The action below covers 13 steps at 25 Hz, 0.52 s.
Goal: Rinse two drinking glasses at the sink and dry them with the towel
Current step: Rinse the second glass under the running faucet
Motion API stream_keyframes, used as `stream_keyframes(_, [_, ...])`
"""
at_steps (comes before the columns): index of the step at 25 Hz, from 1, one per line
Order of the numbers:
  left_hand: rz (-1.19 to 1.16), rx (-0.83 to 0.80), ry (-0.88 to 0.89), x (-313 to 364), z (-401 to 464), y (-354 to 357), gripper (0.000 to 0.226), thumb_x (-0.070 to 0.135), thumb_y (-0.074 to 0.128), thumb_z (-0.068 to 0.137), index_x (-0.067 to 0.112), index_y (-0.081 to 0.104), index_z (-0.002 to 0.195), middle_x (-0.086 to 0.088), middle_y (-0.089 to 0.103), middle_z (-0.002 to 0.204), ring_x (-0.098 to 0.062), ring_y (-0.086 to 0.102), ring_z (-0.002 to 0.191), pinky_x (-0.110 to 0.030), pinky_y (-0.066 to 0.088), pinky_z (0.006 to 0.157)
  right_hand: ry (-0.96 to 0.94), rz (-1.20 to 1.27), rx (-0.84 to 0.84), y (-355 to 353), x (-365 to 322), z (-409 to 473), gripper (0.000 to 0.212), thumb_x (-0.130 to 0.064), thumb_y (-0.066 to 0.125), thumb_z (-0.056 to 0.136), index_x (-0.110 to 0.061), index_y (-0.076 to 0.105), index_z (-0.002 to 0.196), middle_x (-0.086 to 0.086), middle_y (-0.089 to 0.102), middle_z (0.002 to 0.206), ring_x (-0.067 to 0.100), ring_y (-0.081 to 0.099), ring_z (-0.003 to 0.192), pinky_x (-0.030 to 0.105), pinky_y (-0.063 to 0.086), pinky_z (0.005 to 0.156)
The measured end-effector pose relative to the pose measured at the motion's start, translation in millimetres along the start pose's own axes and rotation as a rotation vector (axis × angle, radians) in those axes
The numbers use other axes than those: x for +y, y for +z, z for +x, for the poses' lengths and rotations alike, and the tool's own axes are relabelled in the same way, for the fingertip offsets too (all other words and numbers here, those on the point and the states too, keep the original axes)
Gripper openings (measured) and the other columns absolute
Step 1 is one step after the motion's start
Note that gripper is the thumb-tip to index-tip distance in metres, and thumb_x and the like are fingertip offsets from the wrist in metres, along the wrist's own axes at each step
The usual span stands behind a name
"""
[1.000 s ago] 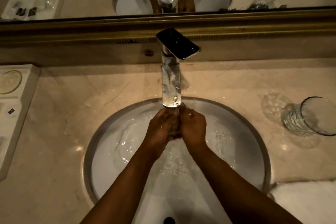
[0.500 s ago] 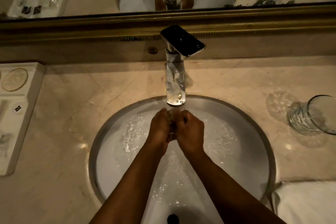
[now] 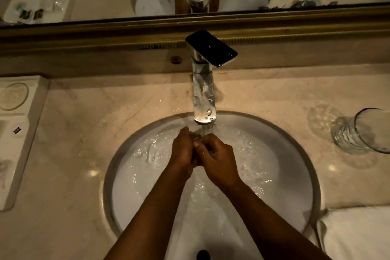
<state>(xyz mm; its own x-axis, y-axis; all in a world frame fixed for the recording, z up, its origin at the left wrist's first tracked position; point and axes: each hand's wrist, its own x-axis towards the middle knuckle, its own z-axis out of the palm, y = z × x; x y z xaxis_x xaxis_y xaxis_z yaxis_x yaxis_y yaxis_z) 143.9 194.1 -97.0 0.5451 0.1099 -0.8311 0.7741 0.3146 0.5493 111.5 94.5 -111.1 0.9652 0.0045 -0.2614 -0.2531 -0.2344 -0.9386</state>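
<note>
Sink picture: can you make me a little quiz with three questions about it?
1. True or false: water is running from the tap into the sink.
2. Where is the glass on the counter? A) left of the sink B) right of the sink C) in the sink
3. Fill in: the left hand and right hand are pressed together under the ____.

Key: 1 true. 2 B. 3 tap. Whether the hands hold a glass between them cannot be seen. The towel lies at the near right.
</note>
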Motion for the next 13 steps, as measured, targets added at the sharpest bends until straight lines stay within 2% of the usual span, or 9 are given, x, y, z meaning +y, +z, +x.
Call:
stream_keyframes(1, [0.055, -0.078, -0.023, -1, 1, -3, 0.056, 0.053, 0.034, 0.105, 0.009, 0.069, 0.099, -0.012, 0.074, 0.077, -0.022, 0.066, 0.060, -0.028, 0.045, 0.051, 0.030, -0.024, 0.058, -1, -1, 3, 0.024, -0.037, 0.060, 0.098, -0.017, 0.071, 0.089, -0.004, 0.075, 0.076, 0.007, 0.072, 0.069, 0.034, 0.061, 0.065])
stream_keyframes(3, [0.225, -0.109, 0.079, -10, 1, -5, 0.054, 0.059, 0.041, 0.102, 0.012, 0.067, 0.106, -0.009, 0.072, 0.077, -0.019, 0.061, 0.053, -0.027, 0.040, 0.045, 0.173, 0.033, 0.220, 0, -13, 13, 0.039, -0.043, 0.055, 0.099, -0.017, 0.070, 0.074, -0.001, 0.072, 0.068, 0.012, 0.071, 0.064, 0.034, 0.058, 0.062])
stream_keyframes(5, [0.372, -0.025, 0.325, -20, 4, -5, 0.042, 0.058, 0.050, 0.099, 0.020, 0.063, 0.112, -0.006, 0.075, 0.093, -0.018, 0.070, 0.066, -0.034, 0.054, 0.048, 0.400, 0.188, 0.300, 2, -23, 24, 0.046, -0.041, 0.048, 0.103, -0.015, 0.070, 0.072, 0.004, 0.073, 0.070, 0.019, 0.072, 0.068, 0.032, 0.054, 0.063])
stream_keyframes(6, [0.403, 0.013, 0.473, -25, 4, -6, 0.035, 0.056, 0.053, 0.098, 0.026, 0.062, 0.115, -0.003, 0.075, 0.103, -0.016, 0.073, 0.078, -0.037, 0.061, 0.056, 0.519, 0.297, 0.281, 2, -28, 27, 0.046, -0.040, 0.047, 0.104, -0.013, 0.071, 0.076, 0.008, 0.074, 0.074, 0.023, 0.073, 0.071, 0.032, 0.054, 0.064])
stream_keyframes(8, [0.402, 0.035, 0.685, -32, 6, -10, 0.023, 0.047, 0.058, 0.098, 0.033, 0.063, 0.116, 0.005, 0.071, 0.112, -0.011, 0.072, 0.095, -0.034, 0.064, 0.069, 0.654, 0.458, 0.175, -2, -33, 28, 0.040, -0.037, 0.048, 0.104, -0.009, 0.073, 0.089, 0.015, 0.077, 0.084, 0.028, 0.074, 0.078, 0.035, 0.056, 0.064])
stream_keyframes(9, [0.358, 0.055, 0.684, -29, 7, -11, 0.017, 0.041, 0.060, 0.099, 0.031, 0.066, 0.112, 0.005, 0.072, 0.109, -0.012, 0.073, 0.094, -0.034, 0.064, 0.067, 0.628, 0.486, 0.111, -3, -34, 25, 0.033, -0.034, 0.052, 0.102, -0.009, 0.073, 0.096, 0.015, 0.078, 0.089, 0.029, 0.074, 0.081, 0.036, 0.056, 0.063])
stream_keyframes(11, [0.226, 0.115, 0.531, -16, 12, -6, 0.016, 0.029, 0.057, 0.101, 0.022, 0.071, 0.100, -0.007, 0.076, 0.097, -0.027, 0.076, 0.081, -0.041, 0.062, 0.053, 0.433, 0.502, 0.007, 1, -28, 16, 0.022, -0.026, 0.058, 0.099, -0.011, 0.069, 0.111, 0.013, 0.077, 0.100, 0.025, 0.073, 0.083, 0.031, 0.055, 0.059])
stream_keyframes(13, [0.165, 0.164, 0.353, -1, 21, -3, 0.023, 0.024, 0.053, 0.100, 0.014, 0.073, 0.095, -0.015, 0.076, 0.093, -0.036, 0.075, 0.081, -0.039, 0.059, 0.051, 0.233, 0.439, -0.052, 8, -19, 6, 0.024, -0.019, 0.059, 0.100, -0.016, 0.065, 0.123, 0.003, 0.074, 0.110, 0.017, 0.073, 0.093, 0.029, 0.059, 0.070])
